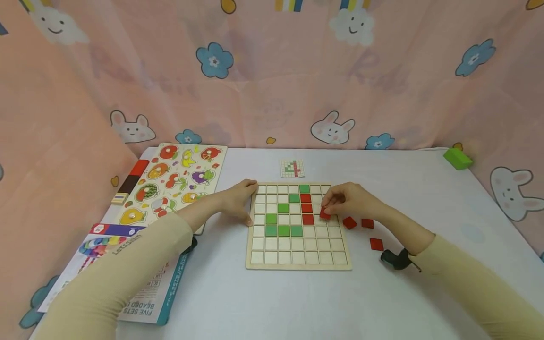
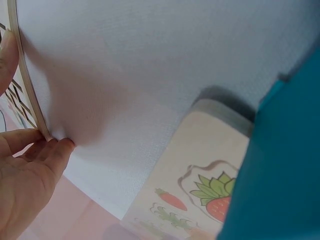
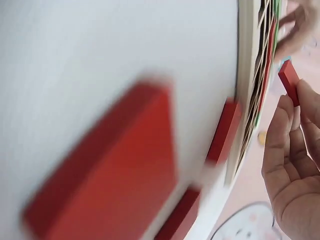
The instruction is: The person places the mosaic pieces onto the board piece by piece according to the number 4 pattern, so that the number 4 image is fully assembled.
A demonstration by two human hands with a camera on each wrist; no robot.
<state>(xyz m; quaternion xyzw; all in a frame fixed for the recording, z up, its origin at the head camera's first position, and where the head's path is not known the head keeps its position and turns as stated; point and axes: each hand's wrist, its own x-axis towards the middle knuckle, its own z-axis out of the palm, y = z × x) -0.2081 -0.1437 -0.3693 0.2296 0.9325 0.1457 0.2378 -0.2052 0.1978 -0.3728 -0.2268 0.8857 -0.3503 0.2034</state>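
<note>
A wooden grid board (image 1: 299, 266) lies on the table, with several green tiles (image 1: 284, 230) and red tiles (image 1: 307, 208) set in its squares. My left hand (image 1: 237, 200) rests against the board's left side, thumb and fingers spread, fingertips at the far corner. Between thumb and fingers, my right hand (image 1: 352, 200) pinches a red square tile (image 3: 289, 82), held tilted over the right part of the board. Three loose red tiles (image 1: 376, 244) lie right of the board, beneath the right forearm. Beyond the far edge is a small pattern card (image 1: 292, 168) printed with a coloured grid.
To the left are a fruit puzzle board (image 1: 144, 208), a red and black block-like item (image 1: 131, 182) and a teal-edged box (image 1: 167, 302). A green block (image 1: 457, 158) stands at the far right. Patterned pink cloth (image 1: 272, 94) hangs behind the table.
</note>
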